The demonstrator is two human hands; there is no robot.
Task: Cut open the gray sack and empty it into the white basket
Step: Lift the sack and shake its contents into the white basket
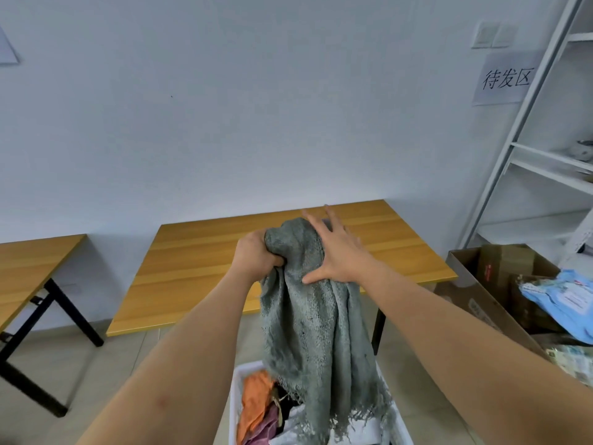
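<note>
The gray sack, a coarse woven cloth with a frayed lower edge, hangs upside down and limp over the white basket. My left hand is clenched on the sack's bunched top corner. My right hand lies flat against the sack's upper part with its fingers spread, gripping nothing. Orange, purple, dark and white clothes lie in the basket under the sack's fringe, which trails down into the basket. The basket's right part is hidden behind the sack.
A wooden table stands just beyond the basket, another table at the left. An open cardboard box with blue parcels sits on the floor at the right, below a white metal shelf.
</note>
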